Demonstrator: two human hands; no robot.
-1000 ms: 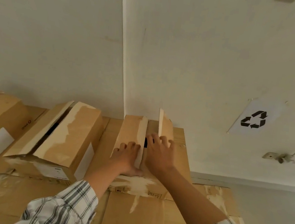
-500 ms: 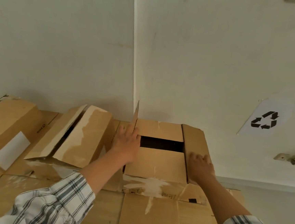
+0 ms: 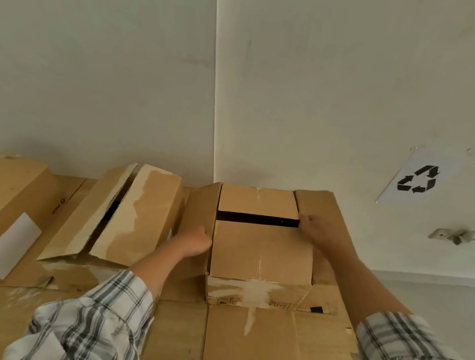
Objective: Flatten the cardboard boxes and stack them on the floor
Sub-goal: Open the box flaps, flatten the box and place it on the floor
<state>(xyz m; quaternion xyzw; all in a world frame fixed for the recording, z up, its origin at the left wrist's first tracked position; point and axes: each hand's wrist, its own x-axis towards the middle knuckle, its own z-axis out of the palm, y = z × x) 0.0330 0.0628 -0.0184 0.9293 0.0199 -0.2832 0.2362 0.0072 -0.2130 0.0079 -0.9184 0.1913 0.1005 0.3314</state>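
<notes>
An upright cardboard box [image 3: 261, 253] stands near the wall corner on flattened cardboard sheets [image 3: 176, 335]. Its two outer flaps lie spread out to the left and right. The two inner flaps are folded down, with a dark gap [image 3: 256, 218] between them. My left hand [image 3: 196, 241] is curled at the left edge of the near inner flap. At the right end of the gap my right hand [image 3: 316, 230] has its fingers hooked at the flap's edge. A second box [image 3: 132, 216] with half-raised flaps sits to the left.
A third box [image 3: 8, 197] with a white label lies at the far left. On the white wall to the right hangs a recycling sign [image 3: 418, 178] above a socket with a cable [image 3: 452, 236]. Pale floor [image 3: 435, 297] shows at the right.
Both outer flaps have been pushed from upright to spread outward. My hands then came back in from the outer flaps to the sides of the inner flaps.
</notes>
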